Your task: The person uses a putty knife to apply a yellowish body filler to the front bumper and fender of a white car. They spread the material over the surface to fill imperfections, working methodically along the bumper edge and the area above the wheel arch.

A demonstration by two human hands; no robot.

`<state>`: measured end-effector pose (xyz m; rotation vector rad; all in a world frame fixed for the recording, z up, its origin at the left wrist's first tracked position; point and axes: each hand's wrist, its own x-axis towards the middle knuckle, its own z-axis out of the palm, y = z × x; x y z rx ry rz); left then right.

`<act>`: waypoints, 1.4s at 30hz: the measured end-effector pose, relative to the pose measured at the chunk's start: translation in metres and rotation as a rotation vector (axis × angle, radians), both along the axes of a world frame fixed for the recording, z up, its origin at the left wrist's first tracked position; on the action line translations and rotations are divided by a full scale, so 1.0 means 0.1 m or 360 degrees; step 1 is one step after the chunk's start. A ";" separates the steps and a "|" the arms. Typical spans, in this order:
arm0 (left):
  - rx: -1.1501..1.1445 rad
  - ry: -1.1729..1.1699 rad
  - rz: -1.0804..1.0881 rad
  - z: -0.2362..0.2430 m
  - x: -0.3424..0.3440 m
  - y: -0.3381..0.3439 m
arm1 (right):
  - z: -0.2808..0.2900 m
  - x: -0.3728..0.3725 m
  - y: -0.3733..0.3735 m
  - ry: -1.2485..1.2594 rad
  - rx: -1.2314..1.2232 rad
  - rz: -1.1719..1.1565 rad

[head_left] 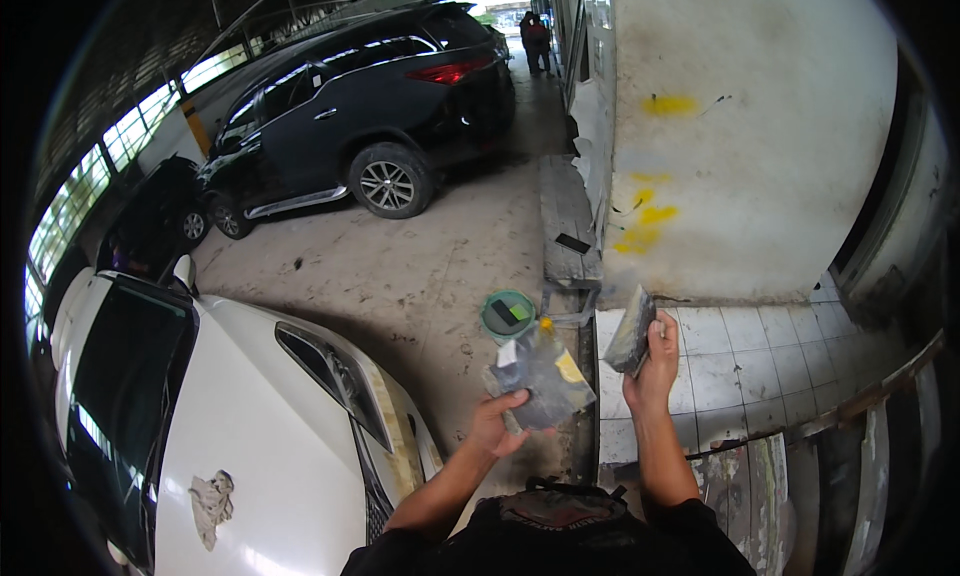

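The left hand (496, 423), at the lower middle of the frame, is clamped on a flat grey plate (550, 398), the thumb on its upper face and the fingers under its near edge. The plate lies tilted just right of the centre line, with a pale patch at its left and a yellow one at its right; a small yellow thing (545, 324) shows at its top, too blurred to name. The right hand (655, 361) is closed on the right side of a grey block (630, 334), held tilted and apart from the plate, farther right and a little higher. Beyond the plate, near the middle, a green tub (485, 318) stands on the floor (440, 266) with a dark piece and a green piece inside. Just above and right of it, a phone (573, 243) lies on a narrow grey counter (565, 201). White tiles (745, 356) spread at the right, below a stained wall (760, 176) with yellow marks (650, 221). A white car (270, 406) fills the lower left, a crumpled rag (212, 506) on its hood. A black car (310, 126) stands at the upper left, and people (537, 44) stand far off at the top.
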<state>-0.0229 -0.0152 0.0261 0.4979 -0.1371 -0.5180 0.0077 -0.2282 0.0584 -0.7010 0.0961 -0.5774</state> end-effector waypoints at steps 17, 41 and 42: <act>0.0284 -0.0311 0.0432 0.42 0.12 0.06 | -0.61 -0.16 -0.36 0.0039 -0.0333 0.0598; 0.0559 -0.0374 0.0506 0.29 -0.05 -0.05 | 0.04 -0.34 0.01 -0.0212 -0.1137 0.0501; 0.0469 -0.0212 0.0475 0.32 -0.01 0.01 | 0.01 -0.37 -0.03 -0.0249 -0.1622 0.0436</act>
